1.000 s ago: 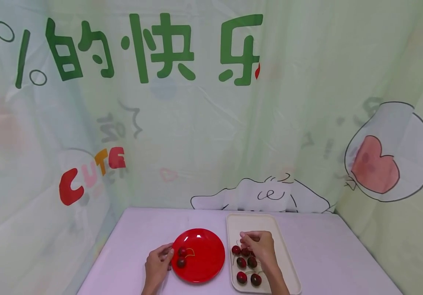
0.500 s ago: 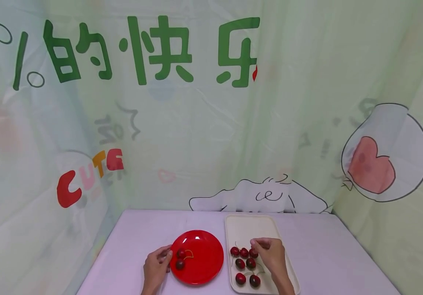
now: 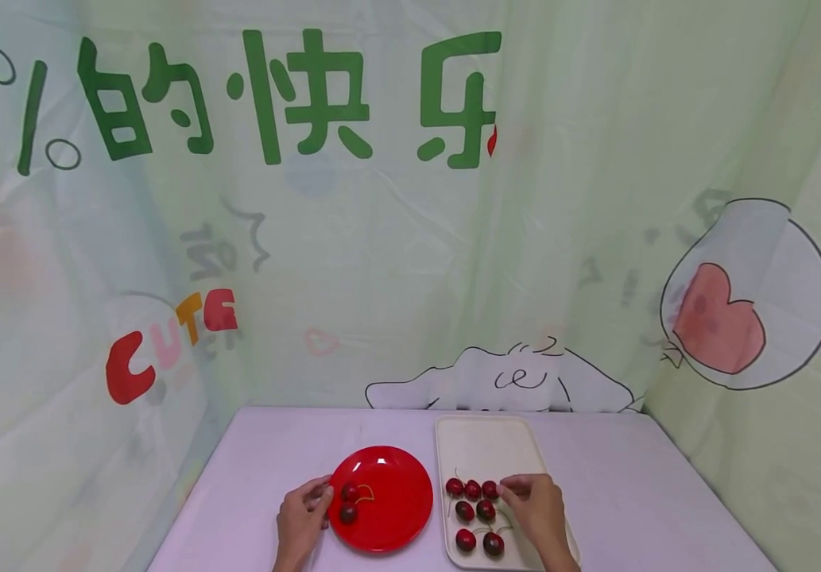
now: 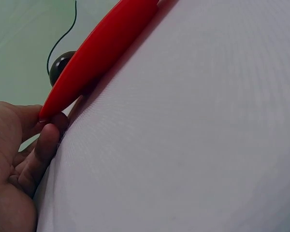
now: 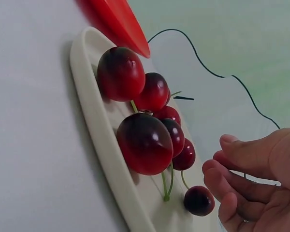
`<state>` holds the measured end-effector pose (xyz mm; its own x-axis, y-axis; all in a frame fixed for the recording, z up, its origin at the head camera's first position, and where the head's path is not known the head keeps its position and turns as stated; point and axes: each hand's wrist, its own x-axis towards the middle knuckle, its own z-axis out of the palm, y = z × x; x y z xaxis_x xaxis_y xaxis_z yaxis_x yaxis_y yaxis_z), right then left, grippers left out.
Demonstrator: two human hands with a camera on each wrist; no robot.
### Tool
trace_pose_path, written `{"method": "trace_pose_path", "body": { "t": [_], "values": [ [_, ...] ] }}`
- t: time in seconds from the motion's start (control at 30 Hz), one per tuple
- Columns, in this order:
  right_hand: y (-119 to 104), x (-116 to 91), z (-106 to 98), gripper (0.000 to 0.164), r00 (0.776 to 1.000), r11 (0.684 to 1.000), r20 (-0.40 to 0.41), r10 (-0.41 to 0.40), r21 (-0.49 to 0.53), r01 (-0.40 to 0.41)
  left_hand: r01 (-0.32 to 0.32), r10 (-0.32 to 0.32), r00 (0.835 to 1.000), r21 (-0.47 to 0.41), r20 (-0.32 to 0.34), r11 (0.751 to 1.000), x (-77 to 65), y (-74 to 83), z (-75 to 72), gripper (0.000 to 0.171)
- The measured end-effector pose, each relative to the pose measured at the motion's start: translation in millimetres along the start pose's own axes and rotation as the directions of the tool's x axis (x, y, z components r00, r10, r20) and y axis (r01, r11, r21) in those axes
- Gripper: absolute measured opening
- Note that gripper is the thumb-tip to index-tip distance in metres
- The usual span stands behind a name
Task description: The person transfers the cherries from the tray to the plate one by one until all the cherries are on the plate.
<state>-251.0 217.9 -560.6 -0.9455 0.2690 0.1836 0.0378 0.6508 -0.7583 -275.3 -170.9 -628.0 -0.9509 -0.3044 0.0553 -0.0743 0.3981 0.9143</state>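
Observation:
On the left, my left hand (image 3: 300, 520) grips the edge of a red plate (image 3: 396, 508). In the left wrist view its thumb lies on the rim and its fingers (image 4: 48, 137) reach underneath. Two dark red cherries (image 3: 349, 513) with joined stems lie at the plate's left side. My right hand (image 3: 539, 508) is at the right side of the beige tray (image 3: 489, 445), fingertips right beside the end cherry (image 3: 490, 489) of the back row. Its thumb and loosely bent fingers (image 5: 217, 179) show a gap with nothing held.
Several more cherries (image 3: 466, 540) with green stems lie in the tray's nearer half. The tray's raised rim (image 5: 99, 130) stands just right of the plate. A white tabletop (image 3: 617, 477) runs back to a printed curtain (image 3: 560, 262).
My right hand has moved right and toward me, from over the back row of cherries to beside its right end. The left hand stays on the plate's edge.

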Motion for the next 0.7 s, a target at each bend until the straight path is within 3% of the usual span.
{"method": "trace_pose_path", "body": {
  "t": [0.27, 0.7],
  "values": [
    [9.5, -5.5, 2.0, 0.006, 0.999, 0.996, 0.030, -0.022, -0.081, 0.025, -0.004, 0.004, 1.000, -0.004, -0.005, 1.000, -1.0, 2.0, -1.3, 0.032],
    [23.0, -9.7, 6.5, 0.009, 0.996, 0.990, 0.089, 0.020, -0.144, -0.007, 0.003, -0.003, 1.000, -0.002, 0.008, 1.000, -0.4, 0.6, -0.6, 0.033]
  ]
}}
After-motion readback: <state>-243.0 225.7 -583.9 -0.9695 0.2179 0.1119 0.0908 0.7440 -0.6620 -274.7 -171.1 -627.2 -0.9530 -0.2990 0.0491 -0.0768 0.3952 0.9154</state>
